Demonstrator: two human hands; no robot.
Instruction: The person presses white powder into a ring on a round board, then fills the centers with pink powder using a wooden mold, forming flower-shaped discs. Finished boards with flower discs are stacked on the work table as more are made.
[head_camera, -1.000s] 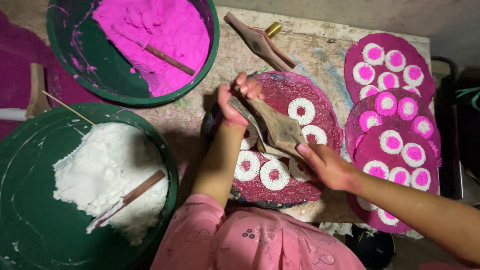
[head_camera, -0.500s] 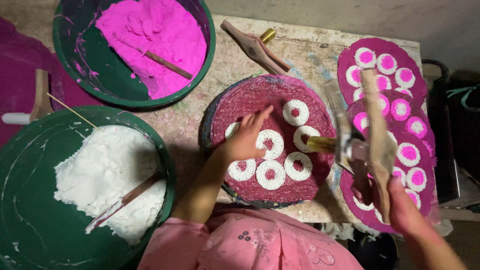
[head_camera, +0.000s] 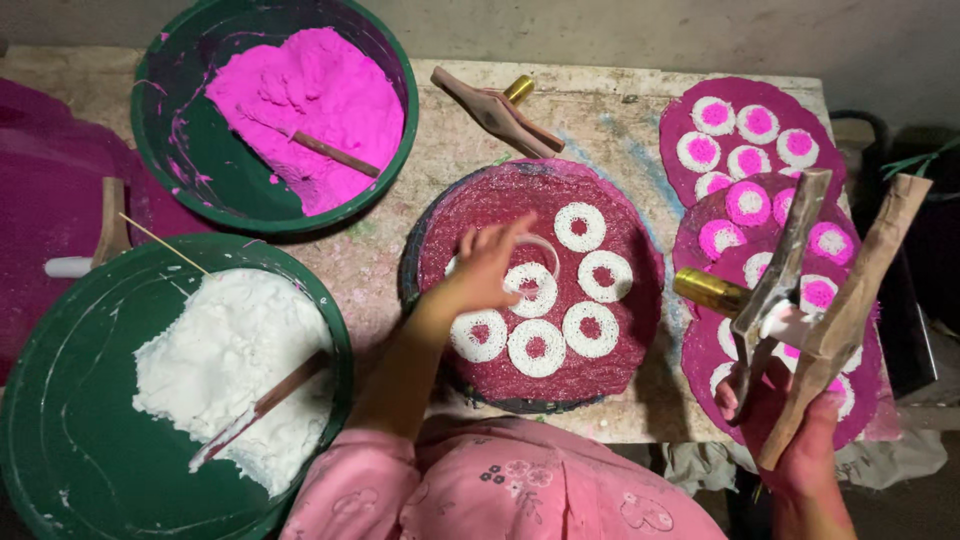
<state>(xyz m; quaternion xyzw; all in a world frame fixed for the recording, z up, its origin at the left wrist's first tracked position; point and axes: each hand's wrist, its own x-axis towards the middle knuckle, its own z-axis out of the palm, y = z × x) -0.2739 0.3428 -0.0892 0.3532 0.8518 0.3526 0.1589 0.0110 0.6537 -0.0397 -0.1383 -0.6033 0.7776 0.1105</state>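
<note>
Two green basins, white dough (head_camera: 225, 355) in the near one (head_camera: 60, 420), pink dough (head_camera: 315, 105) in the far one (head_camera: 180, 160). Round magenta tray (head_camera: 620, 340) centre table, six white rings (head_camera: 537, 347) on it. Left hand (head_camera: 485, 268) open, fingers spread over the rings. Right hand (head_camera: 795, 440) clenched around a wooden press (head_camera: 835, 310), held above pink-centred discs (head_camera: 745, 205).

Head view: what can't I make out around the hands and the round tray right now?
- Ring under the left hand: hidden by the blurred fingers.
- Nozzle end of the wooden press in the right hand: covered by its handles.
- Lower pink mats: hidden behind press and hand.
- White dough basin: cut off by the bottom and left edges.
</note>
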